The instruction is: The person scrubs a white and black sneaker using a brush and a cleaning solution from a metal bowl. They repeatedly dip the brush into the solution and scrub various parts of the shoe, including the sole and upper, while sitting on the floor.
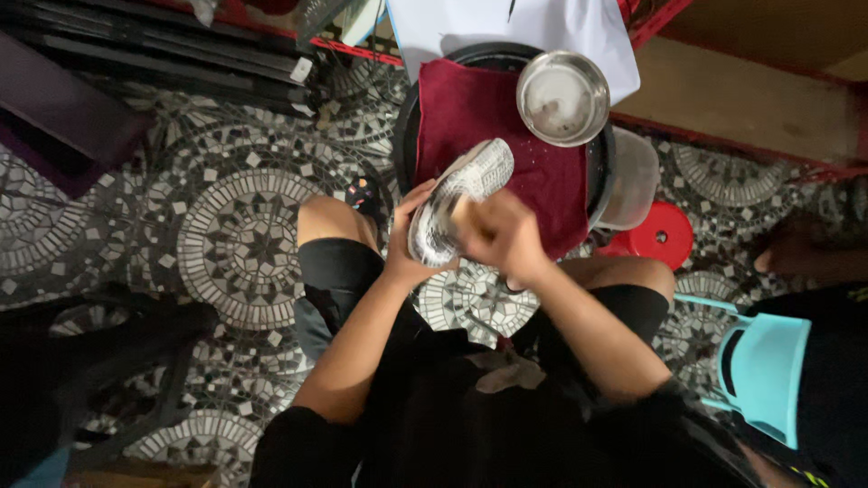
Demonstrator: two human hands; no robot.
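Note:
My left hand [404, 242] grips a white shoe [461, 194] by its heel, sole turned up, above a dark red towel [506, 136]. My right hand [503, 237] is blurred and pressed against the sole, fingers closed around something small that I cannot make out. The towel lies over a round black stool or tub [407, 126]. A steel bowl [562, 97] sits on the towel's far right corner.
A red lid [662, 237] and a clear plastic container [630, 176] lie right of the towel. A light blue plastic chair [764, 370] stands at the right. Another person's foot [796, 253] shows at the far right. Patterned mosaic floor [235, 235] all around; dark boards at upper left.

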